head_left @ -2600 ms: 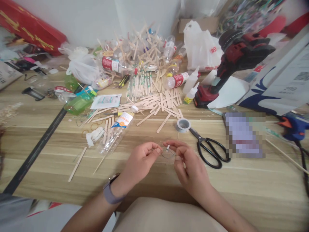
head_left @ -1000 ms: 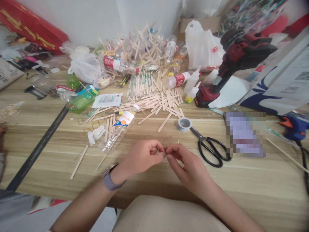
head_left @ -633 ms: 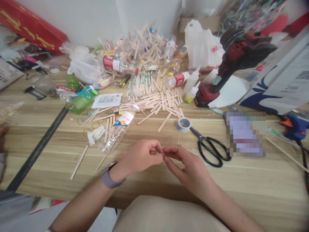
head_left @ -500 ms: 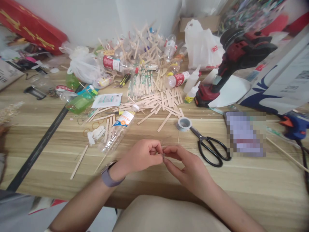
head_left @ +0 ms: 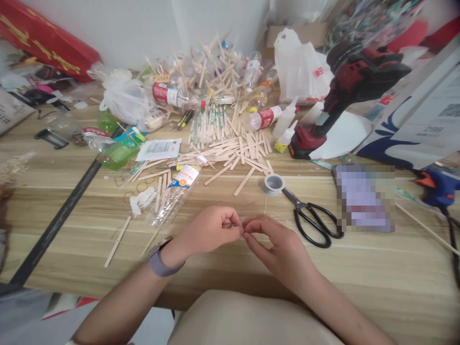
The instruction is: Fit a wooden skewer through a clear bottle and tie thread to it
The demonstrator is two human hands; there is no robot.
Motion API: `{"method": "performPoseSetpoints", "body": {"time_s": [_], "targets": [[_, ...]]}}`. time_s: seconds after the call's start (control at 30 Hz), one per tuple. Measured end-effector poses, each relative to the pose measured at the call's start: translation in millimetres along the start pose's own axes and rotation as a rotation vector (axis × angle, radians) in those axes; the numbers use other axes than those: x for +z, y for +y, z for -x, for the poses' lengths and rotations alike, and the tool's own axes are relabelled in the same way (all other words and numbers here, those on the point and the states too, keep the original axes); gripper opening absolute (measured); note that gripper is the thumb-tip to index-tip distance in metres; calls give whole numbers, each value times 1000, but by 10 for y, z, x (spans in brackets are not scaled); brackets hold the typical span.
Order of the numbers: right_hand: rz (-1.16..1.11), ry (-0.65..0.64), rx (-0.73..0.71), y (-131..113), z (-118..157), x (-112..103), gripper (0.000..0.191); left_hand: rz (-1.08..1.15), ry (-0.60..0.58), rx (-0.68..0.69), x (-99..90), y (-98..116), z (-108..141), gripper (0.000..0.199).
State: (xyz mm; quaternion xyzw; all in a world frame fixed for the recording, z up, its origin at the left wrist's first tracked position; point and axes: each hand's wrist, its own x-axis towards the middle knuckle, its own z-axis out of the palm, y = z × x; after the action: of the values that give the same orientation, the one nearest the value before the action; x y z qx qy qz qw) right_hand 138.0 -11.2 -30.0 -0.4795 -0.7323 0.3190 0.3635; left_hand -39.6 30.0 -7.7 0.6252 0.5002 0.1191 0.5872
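My left hand (head_left: 217,230), with a watch on its wrist, is closed in a pinch over the near part of the table. Between its fingers shows a thin, dark, wire-like strand (head_left: 233,225); most of it is hidden. Fingertip to fingertip with it, my right hand (head_left: 275,242) pinches the strand's other end. Black-handled scissors (head_left: 312,218) lie to the right of my right hand, beside a grey spool (head_left: 274,184). A clear plastic bottle (head_left: 176,194) lies on its side beyond my left hand.
Wooden craft sticks (head_left: 247,148) are heaped at the middle back among plastic bottles. A red cordless power tool (head_left: 338,96) stands at the right, behind a blurred-out phone (head_left: 364,199). A blue glue gun (head_left: 440,187) sits at the far right. Glue bottles (head_left: 285,139) stand near the tool.
My fingers have shifted slightly at the pinch, and more of the thin strand shows between the left fingers. Both hands stay in nearly the same place; the table things are unchanged.
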Motion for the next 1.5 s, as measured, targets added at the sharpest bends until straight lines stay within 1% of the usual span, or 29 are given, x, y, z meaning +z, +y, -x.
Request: {"method": "performPoseSetpoints", "body": {"time_s": [0.2, 0.3, 0.4, 0.6, 0.93, 1.3, 1.5], "targets": [[-13, -18, -35, 10, -11, 0, 16, -33, 1, 38, -16, 1, 9, 8], [0, 18, 6, 24, 5, -2, 11, -16, 0, 52, -15, -9, 7, 9], [9, 23, 51, 16, 16, -9, 10, -7, -7, 55, -12, -12, 5, 10], [10, 40, -30, -32, -5, -11, 14, 28, -34, 53, -5, 5, 2, 9], [-11, 63, 19, -68, -1, -17, 14, 125, -76, 57, 3, 16, 5, 12], [141, 118, -118, -43, 23, 40, 16, 151, -53, 51, 50, 16, 22, 7], [207, 134, -210, -15, 31, 44, 18, 239, -104, 14, 44, -12, 5, 10]]}}
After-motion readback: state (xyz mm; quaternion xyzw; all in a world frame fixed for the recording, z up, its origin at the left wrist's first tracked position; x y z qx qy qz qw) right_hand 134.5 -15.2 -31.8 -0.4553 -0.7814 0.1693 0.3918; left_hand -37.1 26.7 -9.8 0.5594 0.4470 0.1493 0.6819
